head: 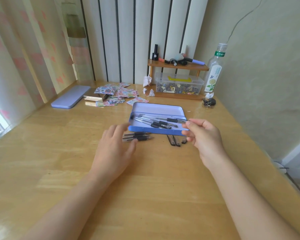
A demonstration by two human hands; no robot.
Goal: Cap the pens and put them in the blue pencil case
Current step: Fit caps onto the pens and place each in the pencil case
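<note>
The open blue pencil case point(156, 108) lies at the middle of the wooden table, with several capped black pens point(156, 124) inside. My right hand point(204, 137) is at the case's right end, its fingertips pinched on the end of a pen point(173, 120) that reaches left over the tray. My left hand point(114, 144) hovers with fingers spread at the case's front left corner, just left of three uncapped pens point(139, 136) on the table. Three loose black caps point(174, 141) lie in front of the case, beside my right hand.
A lilac tin lid point(70, 97) lies far left, next to scattered sticker cards point(116, 94). At the back stand a small wooden shelf point(177, 66), a clear plastic box point(178, 85), a bottle point(214, 70), crumpled paper point(147, 81) and binder clips point(209, 102). The table edge runs down the right.
</note>
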